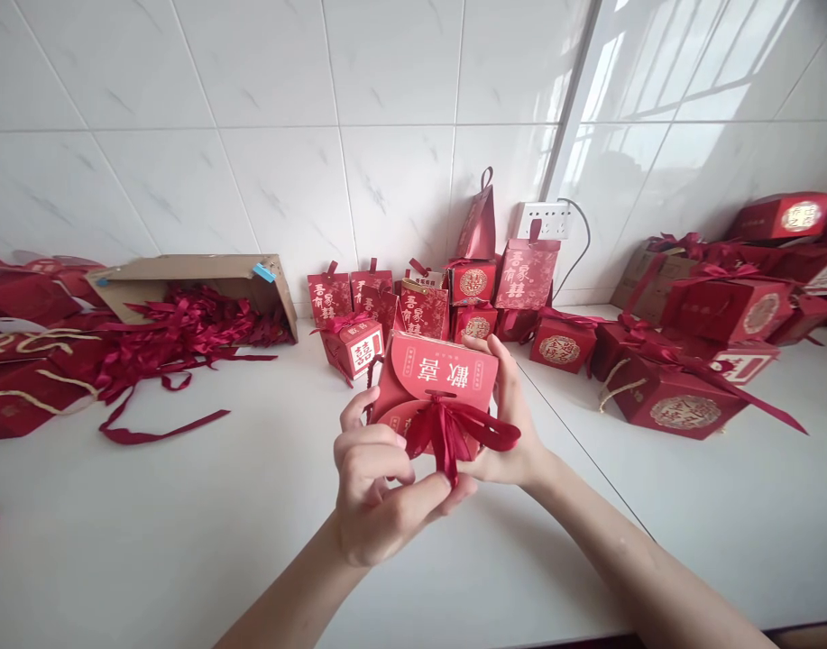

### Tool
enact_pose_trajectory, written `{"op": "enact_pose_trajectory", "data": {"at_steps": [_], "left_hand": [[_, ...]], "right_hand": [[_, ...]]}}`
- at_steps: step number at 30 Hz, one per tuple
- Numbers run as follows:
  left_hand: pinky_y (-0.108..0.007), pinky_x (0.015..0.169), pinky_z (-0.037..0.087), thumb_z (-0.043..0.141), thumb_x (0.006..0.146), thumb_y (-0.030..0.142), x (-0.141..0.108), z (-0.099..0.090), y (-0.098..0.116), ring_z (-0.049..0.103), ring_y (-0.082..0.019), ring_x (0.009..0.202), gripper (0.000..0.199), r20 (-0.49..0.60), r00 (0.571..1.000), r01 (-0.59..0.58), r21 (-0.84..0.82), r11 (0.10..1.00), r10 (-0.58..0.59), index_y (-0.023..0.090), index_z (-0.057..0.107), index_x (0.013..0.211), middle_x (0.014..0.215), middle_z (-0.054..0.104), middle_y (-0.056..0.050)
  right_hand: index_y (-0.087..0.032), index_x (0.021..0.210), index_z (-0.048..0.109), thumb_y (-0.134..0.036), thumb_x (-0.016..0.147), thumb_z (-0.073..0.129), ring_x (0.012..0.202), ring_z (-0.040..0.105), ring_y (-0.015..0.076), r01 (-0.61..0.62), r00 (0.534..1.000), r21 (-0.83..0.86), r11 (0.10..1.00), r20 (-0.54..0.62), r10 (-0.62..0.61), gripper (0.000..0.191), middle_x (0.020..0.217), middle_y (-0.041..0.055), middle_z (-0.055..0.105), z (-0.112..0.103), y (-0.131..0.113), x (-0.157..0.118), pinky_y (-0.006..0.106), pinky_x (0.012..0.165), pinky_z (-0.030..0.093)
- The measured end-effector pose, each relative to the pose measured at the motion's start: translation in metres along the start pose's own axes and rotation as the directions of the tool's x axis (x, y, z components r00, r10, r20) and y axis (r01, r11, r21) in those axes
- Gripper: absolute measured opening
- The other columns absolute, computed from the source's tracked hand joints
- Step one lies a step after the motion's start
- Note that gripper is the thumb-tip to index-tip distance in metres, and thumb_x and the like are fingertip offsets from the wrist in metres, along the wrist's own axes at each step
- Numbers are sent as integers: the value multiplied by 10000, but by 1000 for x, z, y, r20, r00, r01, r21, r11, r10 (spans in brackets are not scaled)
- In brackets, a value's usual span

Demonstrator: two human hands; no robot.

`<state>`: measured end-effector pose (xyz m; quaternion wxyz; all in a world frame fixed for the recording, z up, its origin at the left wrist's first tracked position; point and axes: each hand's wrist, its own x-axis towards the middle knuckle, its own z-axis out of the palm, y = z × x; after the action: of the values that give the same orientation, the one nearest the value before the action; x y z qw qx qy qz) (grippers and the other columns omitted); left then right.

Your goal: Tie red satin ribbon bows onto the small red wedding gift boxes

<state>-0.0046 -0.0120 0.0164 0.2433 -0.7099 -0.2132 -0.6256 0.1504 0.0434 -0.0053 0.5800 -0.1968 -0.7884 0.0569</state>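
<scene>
A red gift box (446,365) with pale lettering is held up above the table, its lettered face turned toward me. A dark red ribbon (444,428) is tied in a bow on its front. My left hand (379,491) pinches a hanging part of that ribbon between thumb and fingertip, its other fingers curled beside the box's left edge. Around the right side of the box, my right hand (511,424) grips it, thumb near the top edge and fingers partly hidden behind and below.
On the left, a cardboard box (197,268) lies on its side, spilling red ribbons (197,315) onto the white table (149,523). Several small red boxes (471,284) stand against the tiled wall. More red boxes (690,397) are piled at right, near a power socket (543,221).
</scene>
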Motion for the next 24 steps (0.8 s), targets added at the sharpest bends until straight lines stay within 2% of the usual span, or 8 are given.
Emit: {"op": "enact_pose_trajectory", "data": {"at_steps": [5,14,21,22,23,24], "left_hand": [[-378,1001,447,601,838,179,1,-1,-1,416,-77,684,191,10,1000,-18,5,1000,18,206,516,669,752,340,33],[-366,1019,432,599,835,161,2,-2,-2,411,-70,658,201,33,999,-23,1,1000,23,203,503,663,733,342,38],[-405,993,455,635,807,174,-4,-2,0,445,-90,708,164,18,999,-30,-10,999,30,208,536,680,733,374,31],[-411,984,462,645,799,179,-5,-2,0,460,-93,719,157,18,1000,-6,-38,999,7,208,543,683,732,388,30],[-410,967,474,651,791,179,-4,-1,-2,476,-95,729,153,-3,998,66,-79,995,-67,205,544,685,733,407,29],[-397,932,495,650,787,179,-4,0,-6,493,-97,732,146,-37,976,206,-142,968,-213,200,542,692,734,430,28]], "right_hand": [[-241,1463,50,-549,678,678,1265,401,334,-10,1000,-25,1000,10,10,1052,1378,155,349,0,-1,0,552,1028,377],[-248,1463,70,-535,668,692,1268,396,327,-14,1000,-11,1000,7,14,1050,1378,147,354,-1,0,0,535,1040,365],[-252,1456,78,-528,659,701,1281,385,328,-12,1000,-13,1000,14,12,1049,1387,148,336,-1,-1,-1,530,1050,363],[-250,1452,86,-515,648,710,1281,387,330,-18,1000,-18,1000,13,18,1052,1385,150,343,-1,-2,-1,533,1054,358],[-242,1444,104,-495,628,725,1280,390,334,-41,999,-21,999,11,41,1056,1380,155,355,-1,-2,0,539,1058,351],[-232,1431,135,-470,603,743,1277,395,338,-99,995,-16,995,7,99,1054,1374,160,368,-2,-2,2,543,1062,344]]}}
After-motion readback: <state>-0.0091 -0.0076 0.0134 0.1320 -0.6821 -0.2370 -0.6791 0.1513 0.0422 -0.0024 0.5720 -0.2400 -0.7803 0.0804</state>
